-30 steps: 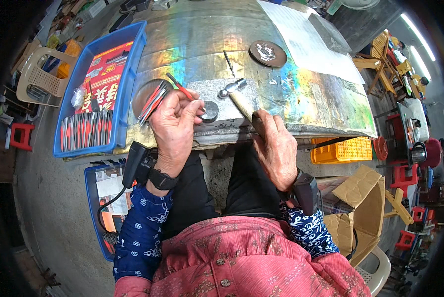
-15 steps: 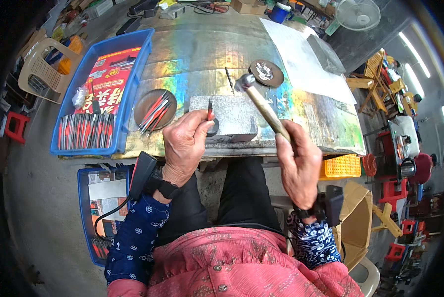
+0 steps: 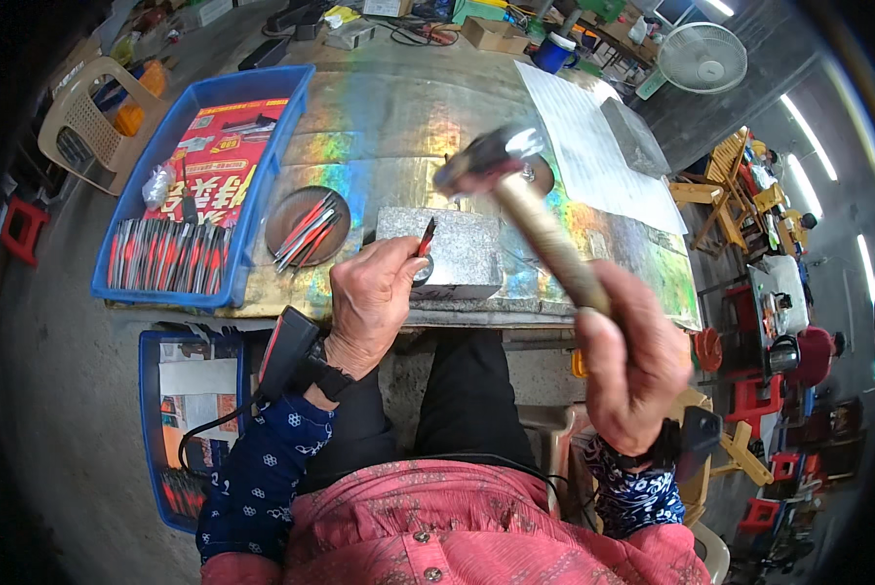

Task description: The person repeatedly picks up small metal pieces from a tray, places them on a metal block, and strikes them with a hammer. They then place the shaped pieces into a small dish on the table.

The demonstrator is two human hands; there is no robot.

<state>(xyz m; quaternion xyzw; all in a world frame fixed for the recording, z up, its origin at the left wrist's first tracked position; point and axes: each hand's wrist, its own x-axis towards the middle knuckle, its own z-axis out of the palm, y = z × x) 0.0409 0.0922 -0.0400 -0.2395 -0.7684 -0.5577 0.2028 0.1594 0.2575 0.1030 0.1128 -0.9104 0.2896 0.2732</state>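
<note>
My left hand (image 3: pixel 367 310) pinches a slim red-and-black piece (image 3: pixel 427 237), its dark tip pointing up, at the near left part of a grey stone-like block (image 3: pixel 457 246). A dark round object (image 3: pixel 424 271) shows beside those fingertips. My right hand (image 3: pixel 637 361), slightly blurred, is wrapped round the wooden handle of a hammer (image 3: pixel 549 234). The hammer's metal head is raised over the table beyond the block, apart from the held piece. Left of the block lies a round brown dish (image 3: pixel 278 212) with several slim red, grey and black pieces (image 3: pixel 307 230) in it.
A blue tray (image 3: pixel 103 255) at the left holds a row of similar slim pieces (image 3: pixel 169 257) and red printed packaging (image 3: pixel 233 174). Another round dish (image 3: pixel 543 177) sits partly behind the hammer. White sheets (image 3: pixel 593 146) lie far right, near a fan (image 3: pixel 702 58). Below left stands a second blue tray (image 3: pixel 151 429).
My right hand has moved right and toward me, and the hammer appears larger and higher. The pinched piece now leans to the right. My left hand stays near the block.
</note>
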